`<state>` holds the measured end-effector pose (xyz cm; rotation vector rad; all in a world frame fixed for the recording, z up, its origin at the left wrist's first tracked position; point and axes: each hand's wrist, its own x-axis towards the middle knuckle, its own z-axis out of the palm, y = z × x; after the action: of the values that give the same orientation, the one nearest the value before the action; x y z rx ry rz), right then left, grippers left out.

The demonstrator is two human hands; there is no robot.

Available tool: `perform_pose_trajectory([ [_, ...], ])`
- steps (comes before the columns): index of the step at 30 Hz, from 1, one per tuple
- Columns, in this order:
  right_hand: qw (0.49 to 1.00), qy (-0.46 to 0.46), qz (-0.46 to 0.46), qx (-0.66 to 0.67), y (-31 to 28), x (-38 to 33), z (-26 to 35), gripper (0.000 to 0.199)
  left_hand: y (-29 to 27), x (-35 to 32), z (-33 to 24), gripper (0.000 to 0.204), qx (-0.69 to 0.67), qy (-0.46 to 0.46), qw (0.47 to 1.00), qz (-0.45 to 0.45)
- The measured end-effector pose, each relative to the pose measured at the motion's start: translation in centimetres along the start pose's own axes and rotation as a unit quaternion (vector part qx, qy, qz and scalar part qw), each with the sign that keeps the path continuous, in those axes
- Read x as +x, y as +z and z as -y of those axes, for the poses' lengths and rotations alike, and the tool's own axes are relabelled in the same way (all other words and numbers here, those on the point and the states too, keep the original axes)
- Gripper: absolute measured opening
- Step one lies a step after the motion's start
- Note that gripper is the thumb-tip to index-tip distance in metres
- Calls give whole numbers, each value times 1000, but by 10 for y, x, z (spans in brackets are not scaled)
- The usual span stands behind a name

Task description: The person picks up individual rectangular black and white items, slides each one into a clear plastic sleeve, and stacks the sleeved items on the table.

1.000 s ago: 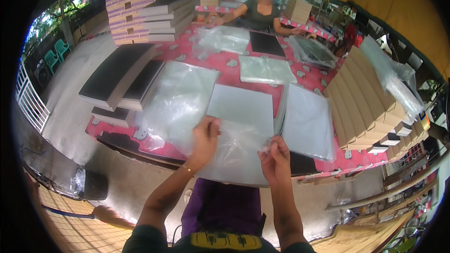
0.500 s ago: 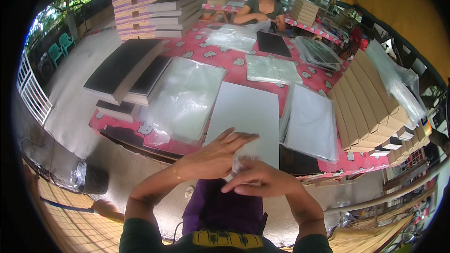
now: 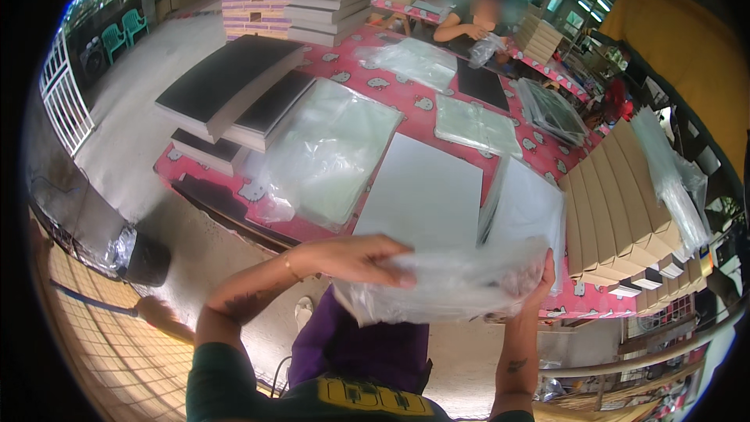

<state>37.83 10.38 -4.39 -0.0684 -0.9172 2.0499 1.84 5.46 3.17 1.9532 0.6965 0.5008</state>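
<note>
Both hands grip one clear plastic bag (image 3: 445, 285) above the near edge of the counter (image 3: 406, 101): the left hand (image 3: 355, 258) lies over its top-left edge, the right hand (image 3: 539, 285) clasps its right end. Just beyond lies a white board (image 3: 422, 191).

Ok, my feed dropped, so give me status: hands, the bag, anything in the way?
Left hand and right hand both grip the clear plastic bag, held above the white board. Nothing in the way.
</note>
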Motion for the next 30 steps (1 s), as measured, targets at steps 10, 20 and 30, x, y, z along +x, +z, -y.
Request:
perform_pose_trajectory([
  [10, 983, -74, -141, -91, 39, 10, -28, 20, 3, -9, 25, 24, 12, -167, 979, 113],
  [20, 941, -114, -127, -292, 3, -21, -28, 20, 12, -33, 55, 25, -277, -40, 959, -46],
  [30, 977, 52, -15, -205, -4, -79, -31, 46, 21, -48, 74, 33, -148, -135, 978, 54],
])
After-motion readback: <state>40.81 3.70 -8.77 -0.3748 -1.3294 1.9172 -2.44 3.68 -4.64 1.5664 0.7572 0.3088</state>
